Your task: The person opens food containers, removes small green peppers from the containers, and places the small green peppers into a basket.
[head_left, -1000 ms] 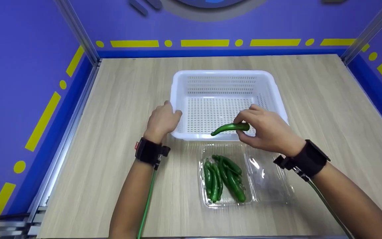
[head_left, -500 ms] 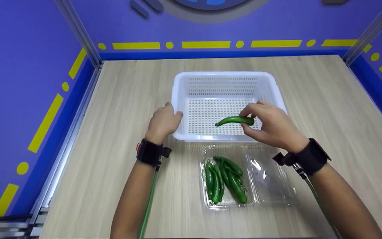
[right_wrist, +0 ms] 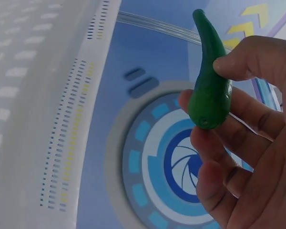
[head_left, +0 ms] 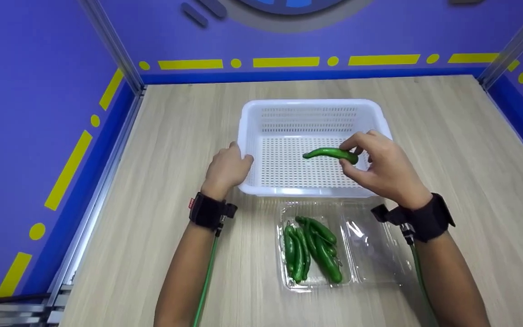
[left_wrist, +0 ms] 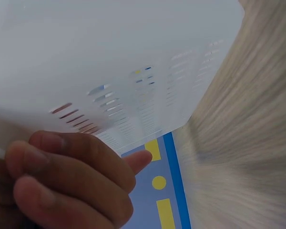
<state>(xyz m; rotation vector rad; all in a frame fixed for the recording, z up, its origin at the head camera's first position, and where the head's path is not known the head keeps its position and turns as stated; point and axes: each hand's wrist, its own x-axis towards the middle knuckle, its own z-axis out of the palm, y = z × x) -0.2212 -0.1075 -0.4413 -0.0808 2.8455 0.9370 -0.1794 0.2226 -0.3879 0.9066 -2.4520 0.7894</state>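
My right hand point(head_left: 386, 165) pinches a green chili pepper point(head_left: 327, 153) between thumb and fingers, over the white perforated basket point(head_left: 316, 191). In the right wrist view the thumb lies on the side of the pepper point(right_wrist: 210, 90), its blunt end facing the camera. At the basket's left rim, my left hand point(head_left: 229, 168) grips the edge; the left wrist view has its curled fingers point(left_wrist: 86, 167) against the outer wall. Several more green peppers point(head_left: 318, 250) lie in the left half of a clear plastic clamshell box point(head_left: 284, 284) in front of the basket.
The clamshell's clear lid point(head_left: 375, 254) is folded open to the right, below my right wrist. A wood-grain table point(head_left: 161, 136) carries everything, with blue-purple panels point(head_left: 61, 59) on the left, back and right. Thin green cables run along both forearms.
My right hand has carried the pepper from the basket's front rim farther back and slightly right, over its inside. The left hand keeps its place on the rim.
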